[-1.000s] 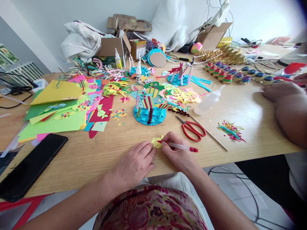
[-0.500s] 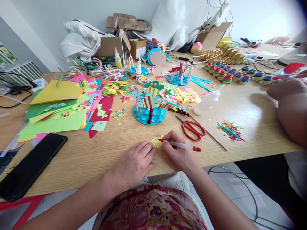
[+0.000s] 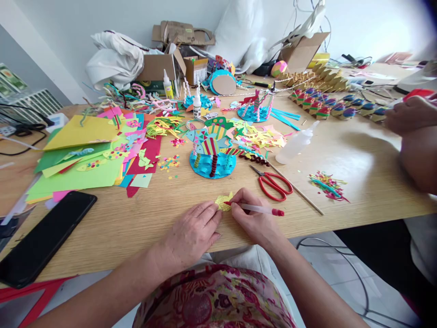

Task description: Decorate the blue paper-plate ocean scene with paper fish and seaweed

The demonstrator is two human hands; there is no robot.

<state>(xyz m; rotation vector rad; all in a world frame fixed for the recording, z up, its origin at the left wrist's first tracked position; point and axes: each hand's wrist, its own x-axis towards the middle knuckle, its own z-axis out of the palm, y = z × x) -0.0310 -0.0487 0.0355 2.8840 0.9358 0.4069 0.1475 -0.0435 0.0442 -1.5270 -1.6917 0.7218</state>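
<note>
A small yellow paper fish [image 3: 222, 202] with drawn scale marks lies on the wooden table near its front edge. My left hand [image 3: 196, 228] rests flat with its fingertips on the fish's left edge. In my right hand [image 3: 254, 218] is a pen [image 3: 261, 209] with a clear barrel and a red end, its red tip touching the fish. Red-handled scissors [image 3: 275, 185] lie just beyond my right hand. Behind the fish stands a blue round base [image 3: 205, 172] bearing colourful paper fish on pipe-cleaner posts.
Coloured paper sheets [image 3: 75, 175] and a black phone [image 3: 51, 237] lie at the left. A wooden stick [image 3: 303, 195], a glue bottle [image 3: 294, 146] and a scrap pile [image 3: 328, 186] are at the right. Another person's hand [image 3: 411, 116] is at the far right.
The pen tip has moved slightly left across the fish, with my right hand shifting a little. My left hand stays in place. The other person's hand has shifted at the far right.
</note>
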